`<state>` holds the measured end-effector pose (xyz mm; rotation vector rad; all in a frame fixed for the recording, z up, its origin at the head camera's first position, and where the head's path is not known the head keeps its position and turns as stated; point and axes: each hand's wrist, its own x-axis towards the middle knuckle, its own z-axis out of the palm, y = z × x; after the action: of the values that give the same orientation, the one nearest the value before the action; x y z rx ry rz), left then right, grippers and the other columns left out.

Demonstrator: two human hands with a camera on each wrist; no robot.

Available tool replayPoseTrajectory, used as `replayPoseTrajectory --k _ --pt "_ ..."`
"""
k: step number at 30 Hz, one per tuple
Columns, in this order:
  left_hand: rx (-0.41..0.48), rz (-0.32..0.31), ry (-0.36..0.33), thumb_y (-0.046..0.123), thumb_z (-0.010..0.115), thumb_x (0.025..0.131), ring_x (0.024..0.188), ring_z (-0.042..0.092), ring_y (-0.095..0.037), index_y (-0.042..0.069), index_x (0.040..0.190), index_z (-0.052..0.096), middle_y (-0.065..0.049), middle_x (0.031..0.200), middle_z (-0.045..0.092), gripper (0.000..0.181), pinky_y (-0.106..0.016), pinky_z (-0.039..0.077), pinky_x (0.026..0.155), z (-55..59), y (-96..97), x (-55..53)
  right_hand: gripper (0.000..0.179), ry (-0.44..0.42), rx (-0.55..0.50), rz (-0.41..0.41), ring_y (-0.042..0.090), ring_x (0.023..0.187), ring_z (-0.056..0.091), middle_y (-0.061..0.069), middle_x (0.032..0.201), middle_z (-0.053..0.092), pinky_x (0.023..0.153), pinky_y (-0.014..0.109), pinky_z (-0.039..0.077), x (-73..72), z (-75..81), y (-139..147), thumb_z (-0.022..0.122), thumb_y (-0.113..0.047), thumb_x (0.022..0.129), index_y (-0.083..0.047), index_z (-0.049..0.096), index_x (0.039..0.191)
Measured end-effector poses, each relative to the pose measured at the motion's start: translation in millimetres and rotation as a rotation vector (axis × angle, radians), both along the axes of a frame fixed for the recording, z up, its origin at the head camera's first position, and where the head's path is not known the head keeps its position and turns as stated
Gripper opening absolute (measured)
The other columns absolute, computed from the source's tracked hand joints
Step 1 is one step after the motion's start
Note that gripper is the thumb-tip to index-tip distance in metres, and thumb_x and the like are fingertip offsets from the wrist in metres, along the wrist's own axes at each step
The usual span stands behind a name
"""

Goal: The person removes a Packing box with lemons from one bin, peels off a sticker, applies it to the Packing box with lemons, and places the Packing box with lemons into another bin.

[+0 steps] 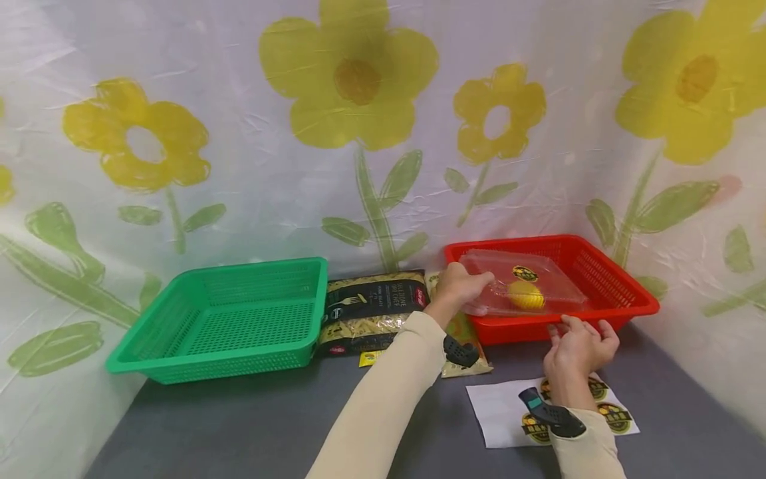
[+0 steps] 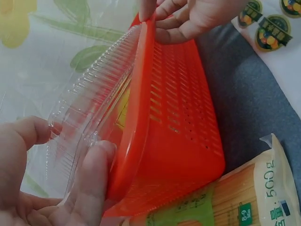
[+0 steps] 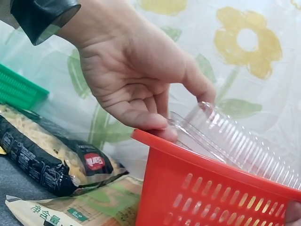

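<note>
A clear plastic box (image 1: 556,283) with a dark round sticker (image 1: 525,273) and a yellow, lemon-like item (image 1: 526,295) inside sits tilted in the red basket (image 1: 622,307). My left hand (image 1: 461,289) pinches the box's left end between thumb and fingers, just above the basket rim, as the left wrist view (image 2: 91,174) also has it. At the basket's front rim, my right hand (image 1: 577,352) grips the edge, thumb on top and fingers curled against the outer wall. Only a bit of that hand enters the right wrist view.
On the left stands a green basket (image 1: 239,326). A black pasta bag (image 1: 371,309) and a noodle packet (image 1: 469,352) lie between the baskets, with a small yellow packet (image 1: 368,359). A white sticker sheet (image 1: 503,412) rests under the right wrist. Flowered curtain hangs behind.
</note>
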<state>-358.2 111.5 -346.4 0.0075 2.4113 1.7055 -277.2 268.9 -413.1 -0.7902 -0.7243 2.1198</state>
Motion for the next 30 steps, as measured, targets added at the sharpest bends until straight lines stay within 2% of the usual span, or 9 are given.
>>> replayPoseTrajectory --k 6,11,15,19,22,23,26,29,30 --pt "-0.132 -0.002 0.041 0.031 0.077 0.088 0.042 0.065 -0.023 0.004 0.091 0.062 -0.014 0.067 0.068 0.032 -0.026 0.053 0.041 -6.7 -0.5 -2.0 0.056 -0.023 0.013 0.026 0.017 0.09 0.056 -0.001 0.109 0.046 0.078 0.026 0.059 1.7 -3.7 -5.6 0.068 -0.004 0.093 -0.025 0.038 0.135" --pt "-0.122 0.013 0.046 0.034 0.079 0.087 0.043 0.065 -0.024 0.001 0.098 0.063 -0.017 0.072 0.07 0.038 -0.026 0.053 0.042 -7.0 -1.9 -3.4 0.056 -0.018 0.025 0.025 0.017 0.09 0.056 -0.001 0.109 0.047 0.08 0.026 0.059 0.2 -4.5 -6.5 0.069 -0.005 0.093 -0.025 0.038 0.135" --pt "-0.12 0.014 0.022 0.035 0.079 0.087 0.046 0.067 -0.025 0.001 0.104 0.063 -0.015 0.075 0.068 0.041 -0.028 0.055 0.045 -7.3 -6.3 -3.1 0.054 -0.014 0.019 0.022 0.018 0.088 0.056 -0.001 0.108 0.046 0.077 0.026 0.06 0.3 -5.3 -6.4 0.068 -0.004 0.093 -0.024 0.038 0.134" --pt "-0.105 0.017 0.033 0.032 0.075 0.09 0.046 0.067 -0.024 0.005 0.091 0.06 -0.008 0.076 0.064 0.03 -0.028 0.056 0.046 -6.9 -15.7 -2.1 0.051 -0.006 0.023 0.017 0.018 0.087 0.056 0.0 0.108 0.048 0.075 0.025 0.06 0.0 -4.8 -6.3 0.067 -0.004 0.094 -0.023 0.038 0.131" --pt "-0.07 0.013 0.05 0.03 0.072 0.091 0.045 0.067 -0.022 0.009 0.077 0.054 -0.004 0.07 0.058 0.031 -0.028 0.057 0.047 -4.9 -27.0 1.5 0.05 -0.007 0.028 0.009 0.018 0.088 0.057 -0.001 0.111 0.048 0.075 0.026 0.06 -0.3 -3.4 -5.4 0.067 -0.005 0.094 -0.022 0.037 0.131" --pt "-0.046 0.017 0.055 0.029 0.071 0.091 0.044 0.066 -0.021 0.01 0.078 0.054 -0.005 0.069 0.058 0.029 -0.029 0.058 0.047 -4.3 -31.5 3.9 0.05 -0.011 0.027 0.008 0.018 0.089 0.057 -0.001 0.113 0.048 0.076 0.026 0.06 -0.3 -2.9 -4.9 0.067 -0.005 0.094 -0.022 0.037 0.131" --pt "0.044 0.031 0.057 0.026 0.07 0.092 0.043 0.064 -0.019 0.009 0.094 0.06 -0.005 0.073 0.059 0.02 -0.032 0.06 0.051 -4.0 -47.8 13.0 0.052 -0.018 0.025 0.018 0.018 0.092 0.057 -0.002 0.118 0.046 0.078 0.026 0.06 0.3 -1.7 -3.5 0.068 -0.007 0.094 -0.022 0.037 0.132" --pt "0.139 0.038 0.066 0.024 0.068 0.092 0.043 0.06 -0.018 0.01 0.117 0.06 -0.008 0.081 0.064 0.029 -0.034 0.061 0.051 -8.7 -65.0 23.2 0.05 -0.02 0.015 0.021 0.018 0.089 0.059 -0.002 0.118 0.047 0.078 0.026 0.061 1.6 -1.5 -1.1 0.07 -0.008 0.093 -0.023 0.039 0.129" --pt "0.158 0.034 0.073 0.024 0.066 0.093 0.043 0.06 -0.018 0.01 0.119 0.06 -0.008 0.081 0.065 0.03 -0.034 0.06 0.05 -11.2 -71.0 26.7 0.049 -0.016 0.011 0.018 0.018 0.087 0.061 -0.001 0.116 0.048 0.077 0.026 0.061 2.2 -1.6 -0.1 0.071 -0.009 0.093 -0.023 0.04 0.127"
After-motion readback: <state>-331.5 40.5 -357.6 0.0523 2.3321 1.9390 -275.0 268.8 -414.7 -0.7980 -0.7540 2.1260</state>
